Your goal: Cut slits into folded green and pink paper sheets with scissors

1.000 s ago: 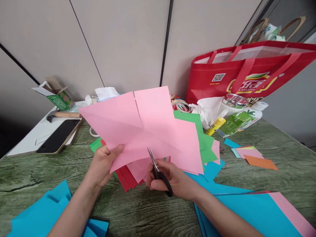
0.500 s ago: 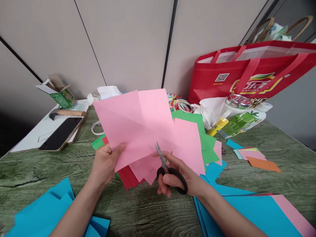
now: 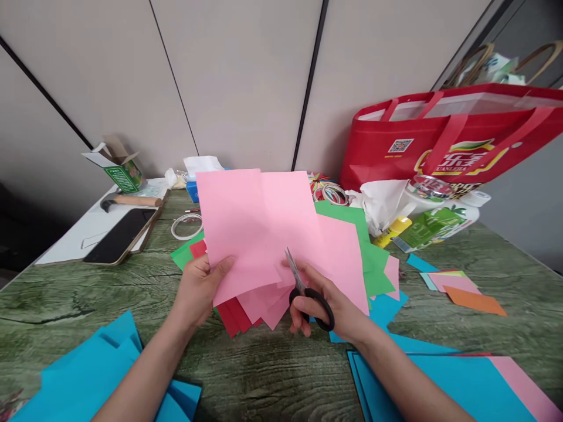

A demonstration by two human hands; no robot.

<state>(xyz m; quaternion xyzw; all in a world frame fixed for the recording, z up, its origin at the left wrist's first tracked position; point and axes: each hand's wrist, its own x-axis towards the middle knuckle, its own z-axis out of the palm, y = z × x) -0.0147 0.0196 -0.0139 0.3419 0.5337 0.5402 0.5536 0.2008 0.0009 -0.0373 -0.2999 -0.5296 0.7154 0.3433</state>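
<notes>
My left hand (image 3: 200, 290) pinches the lower left edge of a pink sheet of paper (image 3: 246, 228), thumb on top. The sheet is raised and shows a crease down its middle. My right hand (image 3: 321, 305) grips a pair of scissors (image 3: 300, 281) by its black handles, the blades pointing up over the sheet. Its index finger reaches along the paper's lower edge; whether it grips the paper cannot be told. More pink paper (image 3: 345, 252) lies underneath and to the right, over green sheets (image 3: 378, 266) and red sheets (image 3: 233, 316).
Blue paper (image 3: 88, 375) lies front left, more blue sheets (image 3: 440, 375) front right. Paper scraps (image 3: 475, 300), a glue stick (image 3: 393, 231) and a red bag (image 3: 387, 152) are on the right. A phone (image 3: 118, 237), a hammer (image 3: 132, 200) and a tape roll (image 3: 187, 227) are on the left.
The raised pink sheet has turned more upright, its left side shifting right. Both hands sit slightly farther right in view, and the scissors stay in my right hand.
</notes>
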